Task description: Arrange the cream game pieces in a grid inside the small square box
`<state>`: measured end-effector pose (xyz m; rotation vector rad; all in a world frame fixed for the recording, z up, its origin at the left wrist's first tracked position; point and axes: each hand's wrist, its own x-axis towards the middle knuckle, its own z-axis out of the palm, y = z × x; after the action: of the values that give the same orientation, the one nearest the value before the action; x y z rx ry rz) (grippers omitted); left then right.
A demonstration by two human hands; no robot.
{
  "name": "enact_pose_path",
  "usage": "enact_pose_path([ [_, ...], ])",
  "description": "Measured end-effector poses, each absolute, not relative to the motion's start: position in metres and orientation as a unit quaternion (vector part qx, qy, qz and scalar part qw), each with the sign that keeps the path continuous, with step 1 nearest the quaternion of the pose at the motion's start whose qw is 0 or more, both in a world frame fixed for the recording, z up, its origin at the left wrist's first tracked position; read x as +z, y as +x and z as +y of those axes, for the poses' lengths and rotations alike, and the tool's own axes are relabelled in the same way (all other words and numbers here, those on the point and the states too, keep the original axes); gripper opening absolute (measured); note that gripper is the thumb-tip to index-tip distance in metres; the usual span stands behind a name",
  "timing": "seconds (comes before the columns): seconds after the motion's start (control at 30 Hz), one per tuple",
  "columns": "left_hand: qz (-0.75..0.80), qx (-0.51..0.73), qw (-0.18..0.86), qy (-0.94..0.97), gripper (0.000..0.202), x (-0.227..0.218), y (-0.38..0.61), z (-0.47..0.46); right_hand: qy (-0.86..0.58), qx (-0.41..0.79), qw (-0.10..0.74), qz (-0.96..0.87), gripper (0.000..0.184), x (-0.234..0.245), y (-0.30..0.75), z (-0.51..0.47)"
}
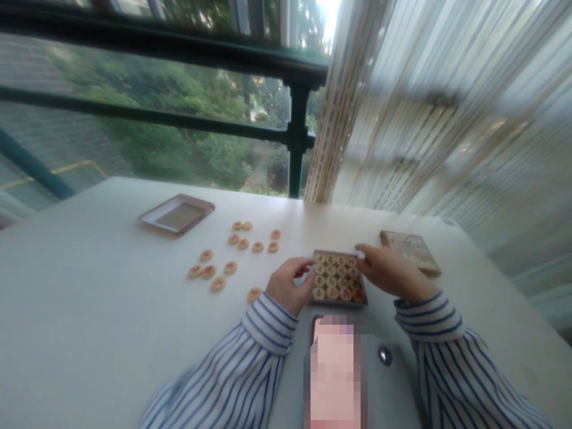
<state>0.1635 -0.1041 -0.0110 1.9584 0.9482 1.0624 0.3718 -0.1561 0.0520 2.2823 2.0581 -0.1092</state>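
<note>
A shallow box [338, 304] holds rows of round wooden xiangqi pieces [330, 270], most with dark characters and a few in the near row with red ones. At the box's left side is my left hand [289, 286], its thumb and forefinger on the rim. My right hand [393, 269] lies at the far right corner, forefinger stretched out past the rim; its other fingers are partly hidden. Loose red-marked xiangqi pieces [218, 283] lie scattered to the left. One of them, a piece [254, 294], is close beside my left wrist.
A shallow empty tray [179, 214] sits at the back left of the white table [111, 310]. Behind my right hand lies a flat patterned box or lid [412, 252]. A phone-like object [335, 369], pixelated, is at the near edge. Railing [297, 131] and string curtain [339, 107] border the back.
</note>
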Motion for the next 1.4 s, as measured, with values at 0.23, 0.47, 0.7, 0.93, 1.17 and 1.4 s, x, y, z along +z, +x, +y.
enact_pose_path([
  [0.23, 0.361, 0.429, 0.364, 0.744, 0.023, 0.000, 0.154, -0.102, 0.737, -0.017, 0.002, 0.675, 0.039, 0.064, 0.360, -0.165],
  [0.47, 0.375, 0.435, 0.351, 0.740, 0.027, 0.020, 0.128, -0.091, 0.721, 0.008, -0.036, 0.692, 0.036, 0.071, 0.346, -0.168],
  [0.7, 0.399, 0.451, 0.343, 0.721, 0.033, 0.035, 0.101, -0.066, 0.694, 0.019, -0.041, 0.718, 0.034, 0.084, 0.327, -0.161],
  [0.93, 0.435, 0.465, 0.339, 0.692, 0.037, 0.038, 0.085, -0.039, 0.655, 0.009, -0.041, 0.755, 0.033, 0.092, 0.312, -0.146],
  [1.17, 0.455, 0.466, 0.293, 0.700, 0.038, 0.024, 0.068, -0.018, 0.632, -0.002, -0.027, 0.775, 0.032, 0.091, 0.297, -0.125],
  [1.4, 0.492, 0.427, 0.209, 0.729, 0.034, 0.003, 0.059, -0.008, 0.617, -0.011, -0.007, 0.786, 0.031, 0.089, 0.279, -0.104],
])
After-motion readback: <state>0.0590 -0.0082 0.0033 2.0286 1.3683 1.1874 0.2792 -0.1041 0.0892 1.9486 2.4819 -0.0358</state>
